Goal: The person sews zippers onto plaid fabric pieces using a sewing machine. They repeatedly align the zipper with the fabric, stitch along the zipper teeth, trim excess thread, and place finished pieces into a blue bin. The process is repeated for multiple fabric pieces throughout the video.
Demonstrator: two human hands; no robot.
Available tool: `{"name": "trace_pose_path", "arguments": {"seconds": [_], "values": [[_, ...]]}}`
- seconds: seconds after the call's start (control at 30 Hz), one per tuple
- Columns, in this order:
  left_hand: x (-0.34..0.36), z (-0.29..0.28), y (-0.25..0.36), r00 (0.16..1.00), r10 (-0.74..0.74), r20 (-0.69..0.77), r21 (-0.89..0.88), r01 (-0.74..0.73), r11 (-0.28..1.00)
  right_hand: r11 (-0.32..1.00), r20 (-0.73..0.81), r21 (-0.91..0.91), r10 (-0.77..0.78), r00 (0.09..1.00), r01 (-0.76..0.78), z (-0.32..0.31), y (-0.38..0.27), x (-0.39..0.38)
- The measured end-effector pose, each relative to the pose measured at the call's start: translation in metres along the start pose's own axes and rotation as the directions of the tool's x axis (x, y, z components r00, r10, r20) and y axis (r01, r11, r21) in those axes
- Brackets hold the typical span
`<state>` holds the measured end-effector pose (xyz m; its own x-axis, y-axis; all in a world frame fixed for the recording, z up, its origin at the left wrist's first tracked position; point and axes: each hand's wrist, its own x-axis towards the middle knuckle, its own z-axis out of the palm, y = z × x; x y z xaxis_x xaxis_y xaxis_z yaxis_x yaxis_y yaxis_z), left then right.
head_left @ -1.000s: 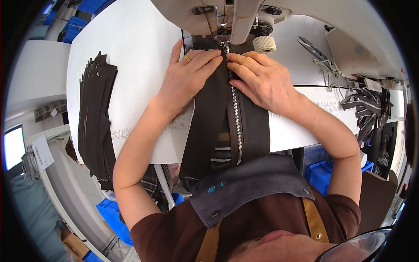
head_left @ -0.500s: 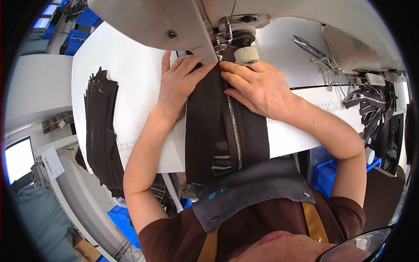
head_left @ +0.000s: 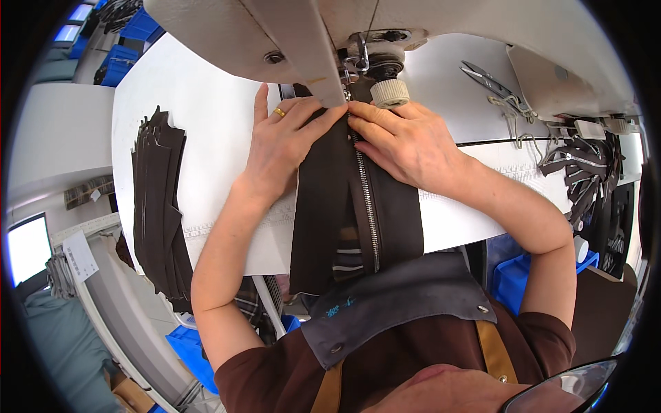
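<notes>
A long dark brown fabric piece point(head_left: 318, 199) lies on the machine bed, running from my apron to the needle area. A metal-toothed zipper point(head_left: 368, 206) runs along it, with a striped patch point(head_left: 348, 251) showing beside its near end. My left hand point(head_left: 279, 141) rests on the left of the fabric, fingers spread and thumb reaching toward the presser foot point(head_left: 348, 91). Part of its fingers is hidden behind the machine's light guard. My right hand point(head_left: 410, 141) presses on the fabric beside the zipper, fingertips just below the presser foot.
The sewing machine head point(head_left: 454, 20) hangs over the far side, with a white knob point(head_left: 390, 93) near my right fingers. Dark fabric strips point(head_left: 157, 206) are stacked at left. Scissors point(head_left: 492, 79) lie at far right, near bundled zippers point(head_left: 585, 168). A blue bin point(head_left: 509, 282) is below right.
The whole view has shifted slightly. The near end of the fabric sits a little lower and further left; both hands keep nearly the same place by the presser foot.
</notes>
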<state>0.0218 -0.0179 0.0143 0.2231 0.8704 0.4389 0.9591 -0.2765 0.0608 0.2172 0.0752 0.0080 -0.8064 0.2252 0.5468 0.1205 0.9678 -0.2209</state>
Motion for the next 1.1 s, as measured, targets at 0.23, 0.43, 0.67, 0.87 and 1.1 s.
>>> {"name": "trace_pose_path", "arguments": {"seconds": [0.23,0.43,0.67,0.87,1.1], "values": [[-0.003,0.007,0.003,0.998,0.013,-0.066,0.081,-0.008,0.997,1.0,0.006,0.009,0.006,1.0,-0.006,-0.002,-0.001,0.001],[-0.003,0.006,0.004,0.996,0.037,-0.076,0.084,-0.03,0.996,1.0,-0.003,0.008,0.0,1.0,0.0,-0.001,-0.001,0.001],[-0.007,-0.006,0.013,0.99,-0.073,0.122,-0.054,0.081,0.995,0.992,0.065,0.102,0.063,0.996,-0.07,-0.011,0.015,0.002],[-0.011,-0.008,0.023,0.978,-0.134,0.162,-0.054,0.145,0.988,0.99,0.281,-0.141,0.047,0.959,-0.007,-0.013,0.033,-0.004],[-0.01,0.001,0.013,0.981,-0.116,0.153,-0.056,0.126,0.99,0.986,0.252,-0.163,0.067,0.965,-0.025,-0.01,0.035,-0.002]]}}
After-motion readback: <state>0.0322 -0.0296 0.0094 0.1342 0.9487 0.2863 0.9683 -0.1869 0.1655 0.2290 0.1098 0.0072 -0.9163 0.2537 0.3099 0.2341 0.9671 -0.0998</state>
